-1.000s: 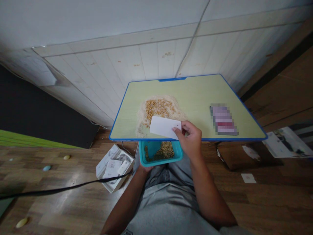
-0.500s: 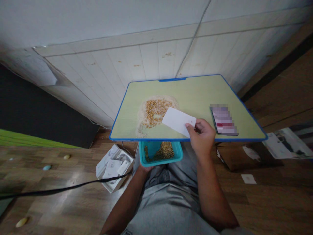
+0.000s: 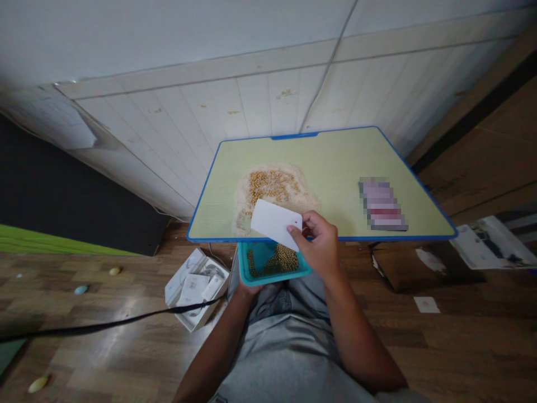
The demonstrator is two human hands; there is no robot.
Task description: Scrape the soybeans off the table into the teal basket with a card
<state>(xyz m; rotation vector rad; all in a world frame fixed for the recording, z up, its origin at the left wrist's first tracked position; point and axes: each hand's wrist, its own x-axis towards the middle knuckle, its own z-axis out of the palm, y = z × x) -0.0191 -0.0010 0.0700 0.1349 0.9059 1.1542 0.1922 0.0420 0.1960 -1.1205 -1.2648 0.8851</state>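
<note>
Fingers of the right hand (image 3: 319, 246) pinch a white card (image 3: 274, 223) at the near edge of the desk (image 3: 335, 162), beside the grain pile (image 3: 271, 190). The left hand (image 3: 247, 288), mostly hidden, supports a teal tray (image 3: 272, 263) of yellow beans under that edge.

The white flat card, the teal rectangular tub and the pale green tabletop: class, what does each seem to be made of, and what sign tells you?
White flat card in the right hand: probably stiff plastic, matt, holding flat with rounded corners and a small hole.
Teal rectangular tub, held from below by the left hand: likely moulded plastic, smooth with one even colour.
Pale green tabletop: seemingly laminated board, faint grain, blue edging.
</note>
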